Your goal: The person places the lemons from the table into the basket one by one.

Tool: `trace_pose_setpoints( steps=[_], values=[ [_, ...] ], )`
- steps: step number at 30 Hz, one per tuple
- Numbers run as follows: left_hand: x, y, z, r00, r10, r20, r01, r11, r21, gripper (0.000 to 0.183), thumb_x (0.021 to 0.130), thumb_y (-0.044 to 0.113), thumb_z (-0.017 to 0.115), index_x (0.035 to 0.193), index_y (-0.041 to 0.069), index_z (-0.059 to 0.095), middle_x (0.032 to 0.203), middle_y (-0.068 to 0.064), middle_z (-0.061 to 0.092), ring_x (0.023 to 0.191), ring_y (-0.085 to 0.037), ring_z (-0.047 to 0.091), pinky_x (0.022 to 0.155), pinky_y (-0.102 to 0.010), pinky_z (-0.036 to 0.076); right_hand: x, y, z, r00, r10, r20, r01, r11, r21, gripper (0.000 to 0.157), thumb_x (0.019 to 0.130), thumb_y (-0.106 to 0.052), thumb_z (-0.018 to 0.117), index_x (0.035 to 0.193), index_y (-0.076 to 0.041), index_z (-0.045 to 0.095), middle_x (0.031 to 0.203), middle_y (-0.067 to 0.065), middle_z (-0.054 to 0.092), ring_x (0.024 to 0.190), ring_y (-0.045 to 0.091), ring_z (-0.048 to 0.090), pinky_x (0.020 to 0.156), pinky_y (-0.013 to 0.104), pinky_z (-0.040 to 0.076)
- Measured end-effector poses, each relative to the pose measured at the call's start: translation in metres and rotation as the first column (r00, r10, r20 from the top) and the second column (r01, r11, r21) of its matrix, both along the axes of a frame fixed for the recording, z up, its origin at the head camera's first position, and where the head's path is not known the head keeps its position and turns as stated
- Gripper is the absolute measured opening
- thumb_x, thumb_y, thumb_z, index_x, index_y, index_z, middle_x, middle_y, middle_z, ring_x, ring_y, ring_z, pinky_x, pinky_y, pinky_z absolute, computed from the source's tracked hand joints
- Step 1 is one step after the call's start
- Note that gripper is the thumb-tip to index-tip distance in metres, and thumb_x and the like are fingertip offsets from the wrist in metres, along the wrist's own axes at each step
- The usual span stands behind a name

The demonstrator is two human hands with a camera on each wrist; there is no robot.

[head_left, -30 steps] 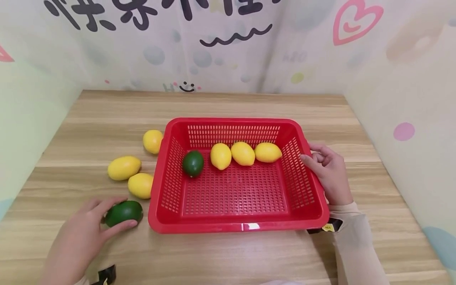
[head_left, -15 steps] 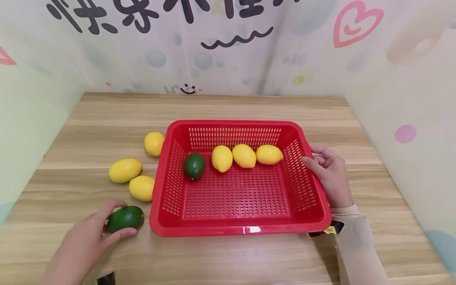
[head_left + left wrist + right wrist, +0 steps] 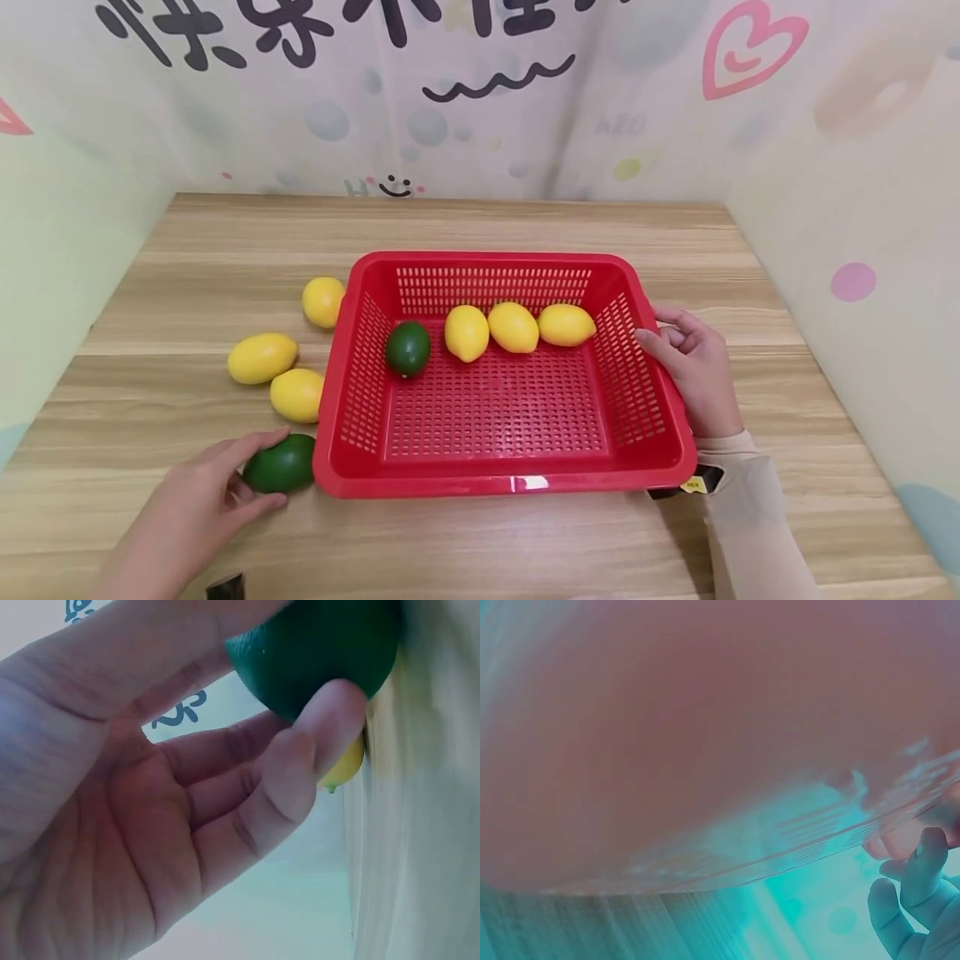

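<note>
My left hand [image 3: 198, 500] holds a dark green oval fruit [image 3: 279, 465] near the table's front left, fingertips and thumb on either side of its left half. The fruit lies right beside the left wall of a red plastic basket [image 3: 491, 483]. In the left wrist view, curled fingers meet the green fruit [image 3: 322, 652] close to the tabletop. My right hand [image 3: 693, 367] grips the basket's right rim, thumb over the top, other fingers outside and partly hidden. Inside the basket are another green fruit [image 3: 408, 349] and a row of lemons [image 3: 467, 333], [image 3: 513, 327], [image 3: 567, 325].
Left of the basket, a lemon [image 3: 262, 358], a second lemon [image 3: 297, 396] and a third lemon [image 3: 323, 302] lie on the wooden table [image 3: 247, 242]. Printed cloth walls [image 3: 465, 150] enclose the back and sides. The right wrist view is mostly blurred by the basket.
My left hand and the green fruit in it have shifted slightly right, up to the basket's left side. The right hand and the basket hold their place.
</note>
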State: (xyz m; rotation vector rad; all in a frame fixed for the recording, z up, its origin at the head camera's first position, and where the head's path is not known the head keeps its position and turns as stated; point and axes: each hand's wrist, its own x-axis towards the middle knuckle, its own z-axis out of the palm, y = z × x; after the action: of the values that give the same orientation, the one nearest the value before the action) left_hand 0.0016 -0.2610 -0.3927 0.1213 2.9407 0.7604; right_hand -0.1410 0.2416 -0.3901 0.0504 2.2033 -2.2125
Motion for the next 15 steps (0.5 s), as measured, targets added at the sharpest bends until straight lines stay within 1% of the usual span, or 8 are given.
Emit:
trace_pose_setpoints(
  steps=[3,6,9,11,15],
  values=[
    [-0.0003,0.0011,0.0002,1.000,0.015,0.021,-0.015,1.000,-0.024,0.066,0.074,0.023,0.093,0.133,0.010,0.066,0.102,-0.002,0.069,0.071,-0.008,0.054,0.060,-0.022,0.051,0.0004,-0.0002,0.0002,1.000,-0.003,0.003,0.003,1.000,-0.002,0.046,0.096,-0.020,0.074,0.137,-0.005,0.059,0.090,0.007,0.074,0.077,0.021,0.077,0.067,0.040,0.061],
    [-0.0013,0.0024,0.0001,0.999,0.032,0.034,-0.029,0.997,-0.068,0.066,0.074,0.034,0.093,0.131,0.014,0.066,0.099,-0.001,0.067,0.074,-0.013,0.055,0.062,-0.027,0.051,0.0006,-0.0005,0.0007,1.000,-0.005,0.005,0.005,1.000,-0.002,0.046,0.096,-0.020,0.074,0.137,-0.005,0.059,0.089,0.007,0.074,0.077,0.021,0.077,0.067,0.040,0.061],
    [-0.0025,0.0035,-0.0006,0.999,0.033,0.019,-0.031,0.995,-0.097,0.066,0.075,0.041,0.092,0.129,0.016,0.065,0.101,-0.003,0.068,0.079,-0.017,0.058,0.064,-0.033,0.054,0.0003,-0.0008,0.0011,1.000,-0.004,0.001,0.004,1.000,-0.005,0.044,0.096,-0.020,0.074,0.136,-0.005,0.059,0.088,0.007,0.074,0.076,0.021,0.077,0.066,0.040,0.061],
    [-0.0028,0.0041,-0.0007,0.999,0.036,0.005,-0.035,0.993,-0.111,0.066,0.075,0.042,0.092,0.128,0.015,0.065,0.102,-0.005,0.069,0.080,-0.018,0.060,0.064,-0.037,0.055,0.0002,-0.0009,0.0013,1.000,-0.004,-0.001,0.004,1.000,-0.011,0.044,0.097,-0.019,0.073,0.135,-0.005,0.059,0.087,0.006,0.074,0.075,0.021,0.077,0.066,0.040,0.061],
    [-0.0022,0.0038,0.0011,0.999,0.047,-0.025,-0.050,0.990,-0.132,0.065,0.077,0.041,0.090,0.129,0.014,0.063,0.104,-0.010,0.069,0.078,-0.019,0.060,0.061,-0.037,0.054,0.0001,-0.0010,0.0011,1.000,-0.006,-0.005,0.006,1.000,-0.023,0.043,0.097,-0.018,0.073,0.135,-0.004,0.060,0.086,0.006,0.074,0.075,0.020,0.077,0.066,0.039,0.061]
  ],
)
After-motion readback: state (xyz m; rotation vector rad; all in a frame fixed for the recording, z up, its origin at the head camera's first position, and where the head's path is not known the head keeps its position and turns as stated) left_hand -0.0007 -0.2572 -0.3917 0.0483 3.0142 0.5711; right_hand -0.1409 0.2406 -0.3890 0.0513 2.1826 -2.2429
